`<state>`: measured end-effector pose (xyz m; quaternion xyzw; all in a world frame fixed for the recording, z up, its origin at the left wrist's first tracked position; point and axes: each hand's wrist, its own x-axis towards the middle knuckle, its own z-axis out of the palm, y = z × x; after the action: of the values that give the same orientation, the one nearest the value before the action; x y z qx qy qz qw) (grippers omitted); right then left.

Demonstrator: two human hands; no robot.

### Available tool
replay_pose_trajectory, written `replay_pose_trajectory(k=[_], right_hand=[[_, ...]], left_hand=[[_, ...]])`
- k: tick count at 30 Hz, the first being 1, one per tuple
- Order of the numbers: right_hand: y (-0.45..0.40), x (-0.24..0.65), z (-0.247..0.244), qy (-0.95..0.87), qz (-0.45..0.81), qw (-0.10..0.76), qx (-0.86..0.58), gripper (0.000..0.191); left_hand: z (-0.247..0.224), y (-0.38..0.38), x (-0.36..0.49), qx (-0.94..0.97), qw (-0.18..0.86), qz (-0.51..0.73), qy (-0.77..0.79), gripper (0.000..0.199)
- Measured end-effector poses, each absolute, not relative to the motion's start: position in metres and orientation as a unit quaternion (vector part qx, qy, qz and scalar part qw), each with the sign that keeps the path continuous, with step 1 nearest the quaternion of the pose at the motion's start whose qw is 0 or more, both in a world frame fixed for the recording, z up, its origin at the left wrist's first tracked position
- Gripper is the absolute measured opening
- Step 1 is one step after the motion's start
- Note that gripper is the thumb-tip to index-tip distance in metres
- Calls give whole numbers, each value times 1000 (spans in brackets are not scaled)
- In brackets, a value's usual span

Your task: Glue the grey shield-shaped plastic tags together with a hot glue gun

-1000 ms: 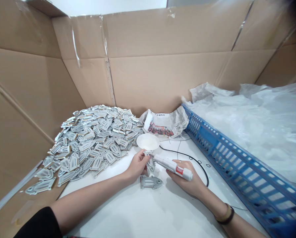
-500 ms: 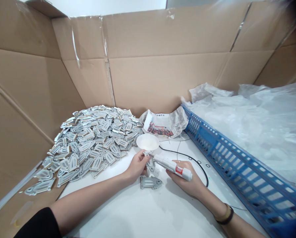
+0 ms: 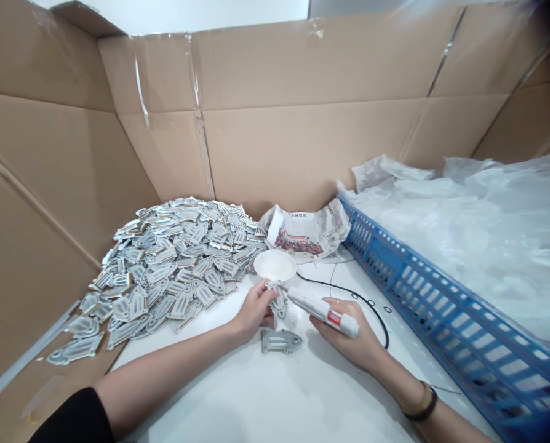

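Note:
Between its thumb and fingers, my left hand point(image 3: 255, 311) pinches a small grey boat-shaped piece point(image 3: 279, 303) upright over the white table. Wrapped round a white pen-like tool point(image 3: 323, 312) with a red window, my right hand point(image 3: 349, 338) points its tip at the top of that piece. Whether tip and piece touch is too small to tell. Just below my left hand, another grey piece point(image 3: 281, 341) lies flat on the table. A white round dish point(image 3: 275, 265) sits right behind the held piece.
A large heap of grey pieces point(image 3: 178, 258) covers the back left. Crumpled newspaper point(image 3: 307, 234) lies behind the dish. On the right stands a blue basket point(image 3: 408, 277) with clear plastic bags point(image 3: 478, 227). A black cable point(image 3: 349, 289) curves beside my right hand. Cardboard walls point(image 3: 302, 141) surround the table.
The view has shifted very slightly. Both hands keep their holds, and the held piece is at nearly the same spot.

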<state>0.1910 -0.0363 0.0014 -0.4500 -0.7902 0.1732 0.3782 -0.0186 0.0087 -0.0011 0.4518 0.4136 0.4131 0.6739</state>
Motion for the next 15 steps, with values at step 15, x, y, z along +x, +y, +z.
replay_pose_trajectory(k=[15], right_hand=[[-38, 191, 5, -787, 163, 382, -456, 35]], left_hand=[[-3, 6, -19, 484, 664, 387, 418, 32]])
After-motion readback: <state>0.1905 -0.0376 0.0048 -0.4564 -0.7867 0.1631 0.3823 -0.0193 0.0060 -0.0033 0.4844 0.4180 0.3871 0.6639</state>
